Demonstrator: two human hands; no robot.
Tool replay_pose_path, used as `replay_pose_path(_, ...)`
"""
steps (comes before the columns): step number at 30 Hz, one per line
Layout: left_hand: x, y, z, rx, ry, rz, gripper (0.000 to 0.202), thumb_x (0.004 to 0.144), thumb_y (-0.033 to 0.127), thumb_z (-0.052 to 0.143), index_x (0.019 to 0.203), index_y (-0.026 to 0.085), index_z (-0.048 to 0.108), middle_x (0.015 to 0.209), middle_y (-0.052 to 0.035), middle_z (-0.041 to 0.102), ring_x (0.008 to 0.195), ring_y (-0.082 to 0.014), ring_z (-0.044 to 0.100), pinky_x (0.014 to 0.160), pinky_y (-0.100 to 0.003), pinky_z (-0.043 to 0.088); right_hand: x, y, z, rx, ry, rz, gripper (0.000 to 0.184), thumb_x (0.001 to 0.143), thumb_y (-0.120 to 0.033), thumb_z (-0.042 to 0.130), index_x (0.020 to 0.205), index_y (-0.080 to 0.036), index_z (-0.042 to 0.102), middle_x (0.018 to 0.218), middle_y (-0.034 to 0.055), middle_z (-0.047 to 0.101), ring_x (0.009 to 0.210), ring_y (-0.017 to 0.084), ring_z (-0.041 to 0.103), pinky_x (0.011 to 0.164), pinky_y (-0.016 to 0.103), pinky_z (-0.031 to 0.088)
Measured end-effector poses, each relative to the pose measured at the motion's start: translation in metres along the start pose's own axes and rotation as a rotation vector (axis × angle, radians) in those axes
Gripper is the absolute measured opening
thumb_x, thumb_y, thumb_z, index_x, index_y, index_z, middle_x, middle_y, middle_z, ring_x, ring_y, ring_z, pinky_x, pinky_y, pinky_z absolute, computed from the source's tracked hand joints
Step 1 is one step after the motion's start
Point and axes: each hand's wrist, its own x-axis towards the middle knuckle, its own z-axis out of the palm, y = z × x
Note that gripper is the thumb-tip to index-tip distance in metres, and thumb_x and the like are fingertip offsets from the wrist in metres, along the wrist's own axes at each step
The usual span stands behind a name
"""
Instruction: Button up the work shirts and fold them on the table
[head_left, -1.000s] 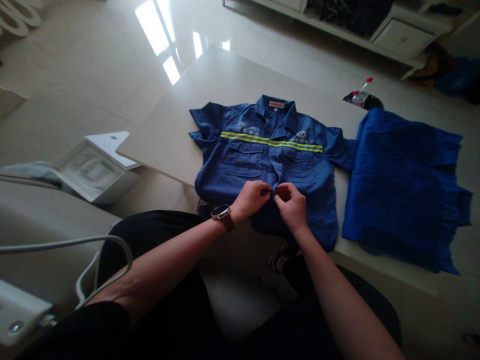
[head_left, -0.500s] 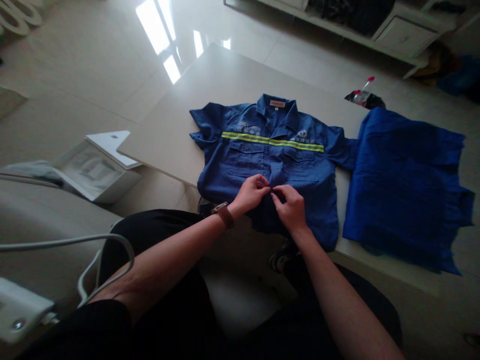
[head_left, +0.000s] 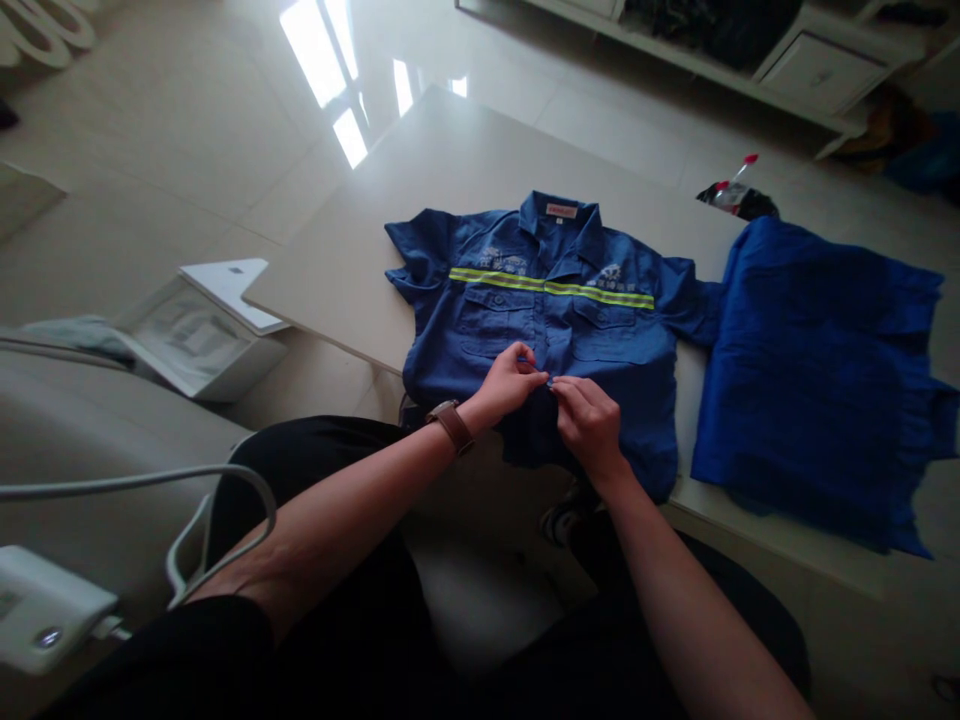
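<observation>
A blue work shirt [head_left: 637, 385] with a yellow reflective stripe lies face up on the pale table [head_left: 337, 260], collar pointing away from me. Its lower part hangs over the near edge. My left hand [head_left: 510, 382], wearing a brown-strapped watch on the wrist, pinches the front placket below the chest pockets. Close against it, my right hand [head_left: 589, 415] has thumb and fingers closed on the same placket edge. The small spot between the fingertips, perhaps a button, is too small to make out.
Folded blue garments [head_left: 817, 390] lie stacked at the table's right end, touching a shirt sleeve. An open white box [head_left: 202, 330] stands left of the table. A white power bank [head_left: 52, 610] with a cable is at lower left. Bottles with red caps [head_left: 731, 190] show beyond the table.
The whole view has shifted slightly. My right hand's fingers have turned and closed more tightly at the placket, while the left keeps its pinch. The shirt lies as before.
</observation>
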Motion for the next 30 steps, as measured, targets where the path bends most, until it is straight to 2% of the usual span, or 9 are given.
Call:
replay_pose_path(3,0.000,0.001,0.001,-0.016,0.022,-0.023,0.031,0.078,0.000,0.065,0.085,0.020,0.043,0.061,0.0089,0.050,0.052,-0.0060,0.045,0.055,-0.020,0.034,0.001,-0.001,-0.001,0.007,-0.013,-0.029,0.038,0.100,-0.018,0.036,0.104,-0.012,0.074,0.111,0.0057,0.065,0.104,0.009,0.060,0.094,0.023,0.048)
replay_pose_path(7,-0.002,0.007,-0.003,0.012,-0.040,-0.080,0.023,0.079,0.003,0.065,0.086,0.018,0.049,0.065,0.0076,0.051,0.053,-0.0054,0.045,0.055,-0.020,0.035,0.001,0.000,-0.003,0.080,-0.075,-0.003,0.041,0.101,-0.021,0.035,0.106,-0.014,0.075,0.114,0.0072,0.064,0.107,0.009,0.060,0.096,0.023,0.049)
replay_pose_path(10,-0.003,0.013,-0.006,0.009,-0.074,-0.111,0.026,0.077,0.005,0.069,0.087,0.018,0.049,0.064,0.0075,0.052,0.053,-0.0053,0.045,0.054,-0.019,0.034,0.000,0.000,-0.003,0.121,-0.057,0.008,0.041,0.104,-0.024,0.036,0.099,-0.015,0.075,0.109,0.0066,0.065,0.102,0.006,0.060,0.092,0.020,0.049)
replay_pose_path(13,-0.005,0.017,-0.004,-0.035,-0.033,-0.156,0.030,0.077,0.001,0.069,0.087,0.019,0.047,0.060,0.0086,0.050,0.050,-0.0050,0.043,0.052,-0.019,0.032,0.000,0.002,-0.004,0.137,-0.068,0.006,0.043,0.106,-0.027,0.035,0.095,-0.015,0.075,0.103,0.0066,0.065,0.096,0.005,0.059,0.086,0.017,0.047)
replay_pose_path(19,-0.005,0.012,0.000,-0.212,0.060,-0.329,0.035,0.074,-0.002,0.065,0.081,0.021,0.040,0.054,0.0091,0.044,0.046,-0.0059,0.043,0.049,-0.019,0.031,0.005,0.003,-0.005,0.166,-0.253,0.017,0.047,0.107,-0.032,0.032,0.095,-0.014,0.074,0.103,0.0079,0.063,0.095,0.006,0.057,0.087,0.018,0.044)
replay_pose_path(22,-0.004,0.008,-0.002,-0.188,0.081,-0.283,0.035,0.073,-0.001,0.067,0.082,0.020,0.042,0.056,0.0085,0.047,0.047,-0.0064,0.046,0.050,-0.019,0.034,0.009,0.000,-0.003,0.238,-0.239,0.078,0.039,0.106,-0.037,0.042,0.096,-0.012,0.070,0.105,0.0083,0.062,0.099,0.007,0.057,0.091,0.018,0.046)
replay_pose_path(25,-0.002,0.005,-0.003,-0.132,0.103,-0.226,0.033,0.073,-0.002,0.066,0.083,0.020,0.044,0.057,0.0080,0.049,0.047,-0.0059,0.048,0.052,-0.018,0.036,0.011,-0.002,-0.002,0.302,-0.164,0.193,0.032,0.103,-0.039,0.052,0.111,-0.013,0.070,0.106,0.0074,0.060,0.095,0.006,0.057,0.088,0.018,0.046)
replay_pose_path(27,-0.002,0.005,-0.002,-0.151,0.091,-0.230,0.032,0.073,-0.003,0.065,0.083,0.019,0.044,0.058,0.0071,0.051,0.048,-0.0058,0.049,0.052,-0.018,0.037,0.011,-0.002,-0.002,0.322,-0.162,0.192,0.030,0.103,-0.037,0.053,0.113,-0.014,0.070,0.105,0.0063,0.060,0.095,0.005,0.057,0.088,0.017,0.046)
replay_pose_path(30,-0.003,0.004,-0.002,-0.223,0.074,-0.252,0.030,0.077,-0.001,0.064,0.082,0.020,0.042,0.058,0.0067,0.051,0.048,-0.0061,0.049,0.052,-0.018,0.037,0.011,-0.002,-0.003,0.325,-0.183,0.145,0.028,0.104,-0.034,0.051,0.105,-0.013,0.070,0.103,0.0061,0.060,0.097,0.005,0.057,0.090,0.017,0.044)
